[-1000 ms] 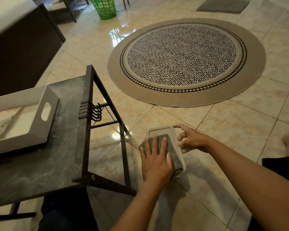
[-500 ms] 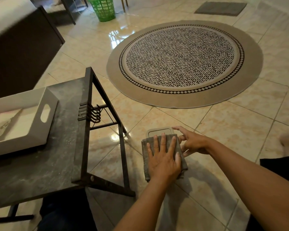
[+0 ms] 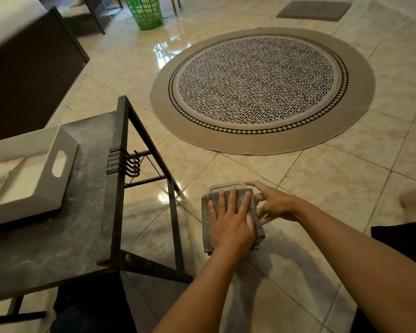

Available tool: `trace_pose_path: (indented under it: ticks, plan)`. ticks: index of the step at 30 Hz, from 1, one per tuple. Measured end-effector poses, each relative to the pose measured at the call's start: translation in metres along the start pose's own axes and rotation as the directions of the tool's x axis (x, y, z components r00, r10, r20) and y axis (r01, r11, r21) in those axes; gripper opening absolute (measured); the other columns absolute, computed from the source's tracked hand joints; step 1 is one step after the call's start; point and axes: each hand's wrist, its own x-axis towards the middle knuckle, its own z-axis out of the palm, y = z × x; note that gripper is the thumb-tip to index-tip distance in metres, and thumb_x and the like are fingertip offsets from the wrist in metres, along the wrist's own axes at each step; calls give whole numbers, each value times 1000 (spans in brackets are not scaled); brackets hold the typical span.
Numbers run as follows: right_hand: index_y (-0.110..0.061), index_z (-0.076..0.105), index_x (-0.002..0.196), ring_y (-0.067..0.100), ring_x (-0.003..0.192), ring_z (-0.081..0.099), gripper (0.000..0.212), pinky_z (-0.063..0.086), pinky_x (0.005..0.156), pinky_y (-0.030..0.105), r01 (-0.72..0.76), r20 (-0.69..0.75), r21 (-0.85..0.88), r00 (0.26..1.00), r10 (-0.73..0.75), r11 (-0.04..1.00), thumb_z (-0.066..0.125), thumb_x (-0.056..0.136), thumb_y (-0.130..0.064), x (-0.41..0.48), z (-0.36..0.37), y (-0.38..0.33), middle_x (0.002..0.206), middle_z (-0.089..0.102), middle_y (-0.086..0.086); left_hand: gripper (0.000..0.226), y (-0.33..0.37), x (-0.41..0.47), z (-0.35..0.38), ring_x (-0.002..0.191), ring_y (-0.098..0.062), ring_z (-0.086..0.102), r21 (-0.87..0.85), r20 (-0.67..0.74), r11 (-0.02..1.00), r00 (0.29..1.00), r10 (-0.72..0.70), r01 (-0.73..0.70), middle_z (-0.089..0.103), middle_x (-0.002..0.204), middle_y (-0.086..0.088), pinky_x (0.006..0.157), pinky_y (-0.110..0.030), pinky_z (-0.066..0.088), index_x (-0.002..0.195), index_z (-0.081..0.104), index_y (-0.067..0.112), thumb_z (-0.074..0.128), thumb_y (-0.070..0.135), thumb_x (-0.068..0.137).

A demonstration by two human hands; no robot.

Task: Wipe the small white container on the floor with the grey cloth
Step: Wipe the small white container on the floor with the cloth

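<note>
No readable text, label, brand, number or sign shows anywhere in the head view.

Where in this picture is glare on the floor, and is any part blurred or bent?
Head view: bright glare on the glossy floor tiles beside the black table's leg and near the green basket; the wide lens bends the edges; the far left corner looks soft; both arms cast soft shadows.
</note>
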Motion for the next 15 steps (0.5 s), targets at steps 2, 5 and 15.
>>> trace_pose_path:
  ticks: [2, 5, 15]
  plan:
    - [-34, 25, 151, 27, 83, 66, 95, 63, 73, 46, 3, -8, -11, 1000, -4, 1000, 49, 81, 25, 1, -1, 1, 101, 54, 20, 59, -1, 13, -1, 144, -26, -33, 15, -9, 1000, 1000, -19, 19, -27, 161, -1, 116, -55, -18, 151, -17, 40, 13, 45, 101]
    - [-36, 27, 150, 24, 79, 62, 96, 62, 72, 46, 17, -9, -7, 1000, -17, 1000, 47, 80, 26, 2, -1, 2, 97, 52, 17, 60, -2, 20, -2, 144, -27, -31, 25, -10, 999, 1000, -21, 21, -26, 161, -2, 116, -56, -17, 152, -16, 39, 12, 45, 99]
    - [-35, 26, 152, 25, 82, 64, 95, 63, 74, 47, 18, -51, 33, 999, -16, 999, 55, 82, 21, 1, 3, 6, 94, 55, 15, 61, -19, 25, -7, 145, -26, -31, 2, -51, 996, 995, -86, 86, -27, 161, 0, 117, -57, -14, 152, -16, 37, 13, 46, 99]
